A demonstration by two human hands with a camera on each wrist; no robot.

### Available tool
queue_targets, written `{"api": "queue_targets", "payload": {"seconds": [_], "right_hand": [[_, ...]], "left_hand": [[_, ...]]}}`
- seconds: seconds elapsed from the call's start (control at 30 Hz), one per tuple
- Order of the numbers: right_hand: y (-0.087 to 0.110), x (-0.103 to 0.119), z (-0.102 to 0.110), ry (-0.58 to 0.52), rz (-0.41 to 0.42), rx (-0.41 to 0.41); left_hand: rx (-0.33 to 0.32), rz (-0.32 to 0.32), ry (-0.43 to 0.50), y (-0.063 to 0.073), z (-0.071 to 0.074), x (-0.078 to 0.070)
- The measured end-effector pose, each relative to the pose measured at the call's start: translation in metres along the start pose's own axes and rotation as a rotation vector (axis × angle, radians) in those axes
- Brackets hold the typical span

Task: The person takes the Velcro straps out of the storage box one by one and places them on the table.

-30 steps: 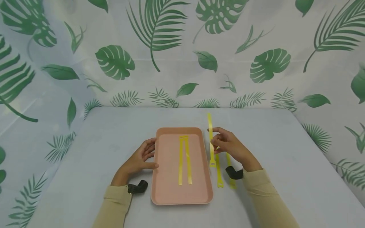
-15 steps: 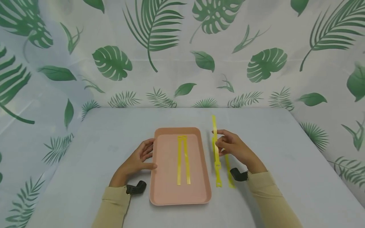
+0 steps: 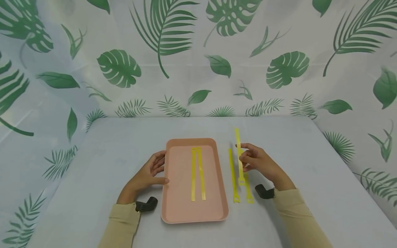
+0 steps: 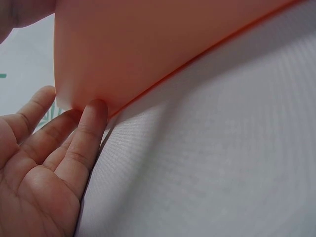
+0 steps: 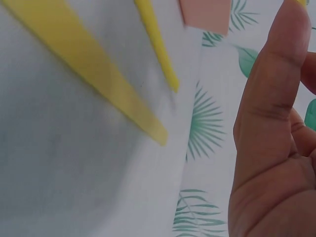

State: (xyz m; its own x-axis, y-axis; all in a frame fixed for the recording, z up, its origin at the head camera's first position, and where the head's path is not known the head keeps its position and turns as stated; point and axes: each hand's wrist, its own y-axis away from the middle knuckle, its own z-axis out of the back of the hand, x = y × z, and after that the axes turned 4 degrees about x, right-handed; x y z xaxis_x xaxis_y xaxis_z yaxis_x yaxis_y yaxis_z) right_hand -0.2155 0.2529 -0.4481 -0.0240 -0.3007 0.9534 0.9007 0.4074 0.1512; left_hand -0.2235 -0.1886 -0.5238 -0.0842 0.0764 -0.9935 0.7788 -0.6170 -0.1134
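Observation:
My left hand [image 3: 145, 175] grips the left side of a pink tray [image 3: 178, 210], thumb over the rim and fingertips against the outer wall [image 4: 98, 59]. Between thumb and fingers, my right hand [image 3: 263, 163] pinches a yellow cable strap [image 3: 237, 137], its slotted head pointing down toward me. Two like straps lie on the table beneath it: one strap [image 3: 233, 179] beside the tray, another strap [image 3: 249, 194] partly hidden by the held one. Inside the tray, a left strap [image 3: 193, 175] and a right strap [image 3: 202, 179] lie lengthwise, heads at the far end.
A pale grey-white table [image 3: 130, 137] spreads around the tray. Behind it and at both sides hangs a white cloth [image 3: 183, 75] printed with green leaves. A black wrist camera [image 3: 147, 205] sits at the left sleeve, another black camera [image 3: 264, 192] at the right.
My right hand has carried its strap rightward, away from the tray and across the straps on the table. The left hand keeps its hold; the whole view has shifted slightly.

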Motion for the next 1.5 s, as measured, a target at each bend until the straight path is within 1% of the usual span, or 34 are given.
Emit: {"api": "queue_targets", "payload": {"seconds": [0.3, 0.5, 0.77, 1.17, 1.5], "right_hand": [[0.010, -0.004, 0.009, -0.002, -0.037, 0.003], [0.017, -0.008, 0.016, -0.003, -0.051, 0.012], [0.025, -0.016, 0.024, 0.014, -0.090, 0.023], [0.034, -0.021, 0.028, -0.002, -0.179, 0.038], [0.041, -0.029, 0.031, 0.030, -0.239, 0.036]], "left_hand": [[0.002, -0.029, -0.001, 0.001, -0.001, -0.002], [0.009, -0.030, 0.000, 0.001, 0.001, -0.003], [-0.006, -0.025, -0.001, 0.001, 0.001, -0.002], [-0.002, -0.021, -0.007, 0.001, 0.000, -0.002], [-0.002, -0.018, -0.012, 0.000, -0.001, -0.002]]}}
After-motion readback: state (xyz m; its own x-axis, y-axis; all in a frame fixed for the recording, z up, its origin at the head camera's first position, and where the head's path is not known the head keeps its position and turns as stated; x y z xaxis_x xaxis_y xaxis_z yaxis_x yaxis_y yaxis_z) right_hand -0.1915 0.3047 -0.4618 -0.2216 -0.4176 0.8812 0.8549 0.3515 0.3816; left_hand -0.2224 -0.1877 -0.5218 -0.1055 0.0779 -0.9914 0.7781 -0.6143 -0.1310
